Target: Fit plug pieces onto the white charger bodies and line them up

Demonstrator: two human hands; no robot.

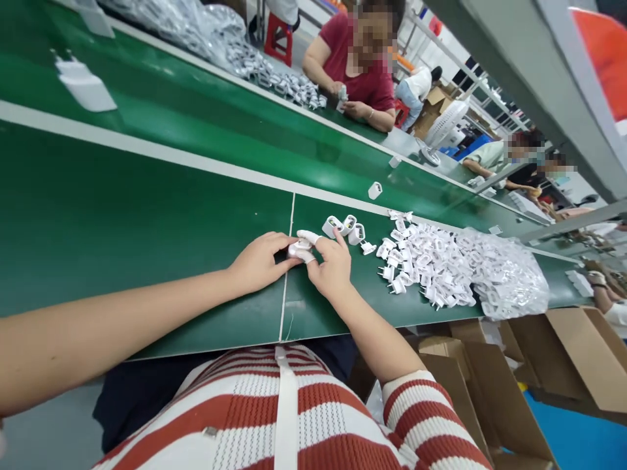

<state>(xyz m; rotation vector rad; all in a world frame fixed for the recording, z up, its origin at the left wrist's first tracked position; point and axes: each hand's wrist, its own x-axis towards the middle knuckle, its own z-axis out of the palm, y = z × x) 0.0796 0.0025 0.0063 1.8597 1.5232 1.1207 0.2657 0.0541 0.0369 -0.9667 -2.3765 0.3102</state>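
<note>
Both my hands pinching one small white plug part over the green counter.

My left hand and right hand meet, fingers closed on the plug part, fingertips in white cots. Just beyond the plug part stand three white charger shells; farther right of it lies a heap of pronged pieces spilling from a clear bag. Across the counter, a person in red works.

A green conveyor belt carries a heap of white plug parts and three white housings.
</note>
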